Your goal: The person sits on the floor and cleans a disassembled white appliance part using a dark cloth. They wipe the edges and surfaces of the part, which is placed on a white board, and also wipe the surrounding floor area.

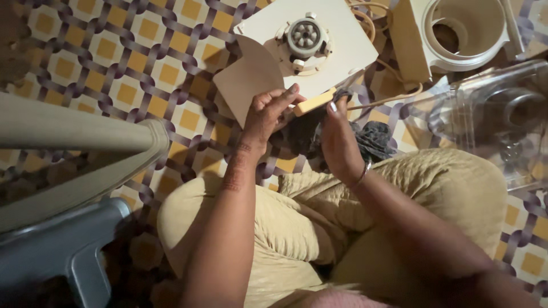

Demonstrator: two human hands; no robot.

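Holding a small cream bar-shaped piece (314, 102) between both hands: my left hand (268, 114) pinches its near end, my right hand (338, 140) grips the other end along with a dark cloth (374, 140), I think, though it's murky there. The piece sits just at the edge of the cream appliance base (337, 45) with its round coupling (305, 37), on the patterned floor (114, 57). A clear jar (502, 114) lies to the right. Risk as I see it: a thin piece pinched at the tips could slip or snap if twisted.
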